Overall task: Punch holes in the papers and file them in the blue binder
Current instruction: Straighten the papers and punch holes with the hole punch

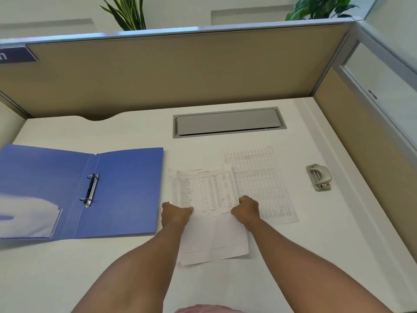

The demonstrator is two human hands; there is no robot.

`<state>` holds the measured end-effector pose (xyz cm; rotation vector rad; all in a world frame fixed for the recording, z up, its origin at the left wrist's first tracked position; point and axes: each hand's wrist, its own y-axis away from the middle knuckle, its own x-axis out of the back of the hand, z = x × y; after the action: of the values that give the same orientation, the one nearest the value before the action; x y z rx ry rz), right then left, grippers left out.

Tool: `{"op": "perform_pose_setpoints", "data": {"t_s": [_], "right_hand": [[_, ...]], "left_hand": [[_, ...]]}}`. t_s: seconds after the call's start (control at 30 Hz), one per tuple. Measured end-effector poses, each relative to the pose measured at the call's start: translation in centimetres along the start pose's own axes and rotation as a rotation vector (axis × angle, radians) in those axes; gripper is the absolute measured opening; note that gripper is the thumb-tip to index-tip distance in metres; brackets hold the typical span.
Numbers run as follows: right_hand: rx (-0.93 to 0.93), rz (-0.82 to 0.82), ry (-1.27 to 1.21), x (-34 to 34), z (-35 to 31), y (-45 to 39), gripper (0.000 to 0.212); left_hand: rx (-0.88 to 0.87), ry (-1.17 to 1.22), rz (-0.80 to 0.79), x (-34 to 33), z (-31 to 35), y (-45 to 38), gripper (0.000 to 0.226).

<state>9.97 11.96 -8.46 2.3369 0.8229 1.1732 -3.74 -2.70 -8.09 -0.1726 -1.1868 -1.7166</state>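
Observation:
A stack of printed papers is in the middle of the white desk. My left hand grips its left edge and my right hand grips its right edge, fingers curled around the sheets. Another sheet with a grid table lies flat just to the right, partly under the held papers. The blue binder lies open on the left, its two metal rings showing on the spine. A grey hole punch sits at the right, apart from both hands.
A grey cable tray lid is set into the desk at the back. Beige partition walls close off the back and the right side. A clear pocket sits inside the binder's left cover. Plants rise behind the partition.

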Motion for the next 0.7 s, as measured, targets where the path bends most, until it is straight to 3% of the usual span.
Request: {"op": "perform_pose_setpoints", "data": {"t_s": [0.3, 0.47, 0.7], "right_hand": [[-0.075, -0.180, -0.343, 1.6, -1.0, 0.3, 0.023], [-0.038, -0.191, -0.478, 3.1, -1.7, 0.2, 0.034], [-0.012, -0.005, -0.373, 6.4, -0.4, -1.5, 0.034]], "left_hand": [[-0.253, 0.070, -0.144, 1.1, 1.0, -1.1, 0.020], [-0.288, 0.141, -0.200, 0.5, 2.2, -2.4, 0.044], [-0.296, 0.098, -0.311, -2.4, 4.4, -1.8, 0.035]]}}
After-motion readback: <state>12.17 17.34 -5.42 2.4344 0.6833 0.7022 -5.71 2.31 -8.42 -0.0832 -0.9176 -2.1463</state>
